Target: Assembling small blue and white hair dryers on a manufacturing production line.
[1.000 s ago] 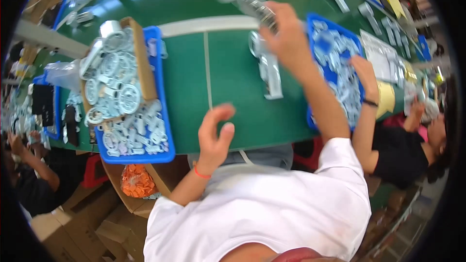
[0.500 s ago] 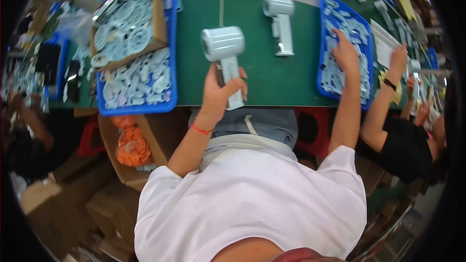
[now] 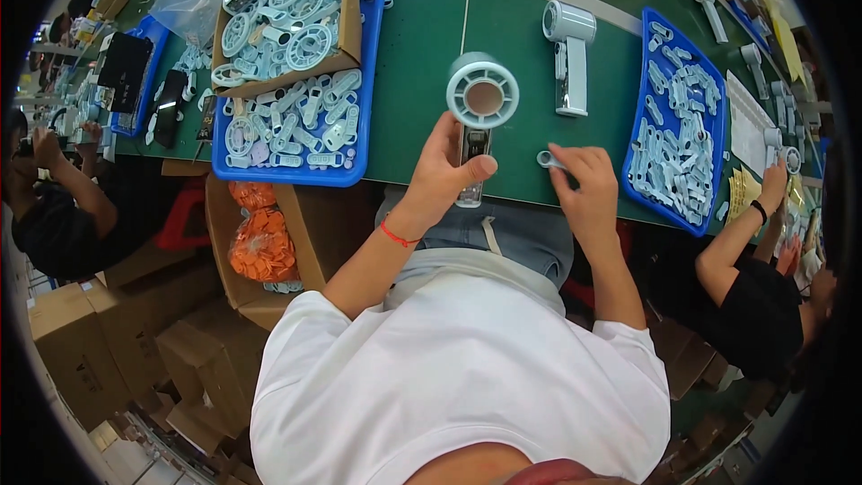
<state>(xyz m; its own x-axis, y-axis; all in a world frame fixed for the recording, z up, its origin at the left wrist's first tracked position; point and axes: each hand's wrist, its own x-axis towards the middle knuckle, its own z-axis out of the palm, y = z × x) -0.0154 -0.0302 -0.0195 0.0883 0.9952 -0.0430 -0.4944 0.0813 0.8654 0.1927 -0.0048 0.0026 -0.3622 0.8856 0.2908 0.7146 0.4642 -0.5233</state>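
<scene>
My left hand [image 3: 449, 175] is closed round the handle of a pale, hairdryer-shaped handheld fan [image 3: 483, 90]. Its round head, with a spoked ring about a central hole, faces me. The handle's visible side looks open, with darker parts inside. To the right of it, my right hand [image 3: 588, 184] pinches a small pale plastic piece with a ring-shaped end [image 3: 549, 160], apart from the fan. A second pale handheld fan [image 3: 572, 63] lies on the green tabletop [image 3: 422, 63] beyond my right hand.
At right, a blue tray [image 3: 639, 181] contains many small pale parts. A larger blue tray [image 3: 366, 148] on the left carries loose parts and a cardboard box [image 3: 352, 13] of ring-shaped ones. Orange bagged pieces [image 3: 263, 247] sit in a carton below. Co-workers sit on both sides.
My right hand has come back from the right tray with the small plastic piece. My left hand has turned the fan so its spoked ring and open handle side face me. The view has shifted.
</scene>
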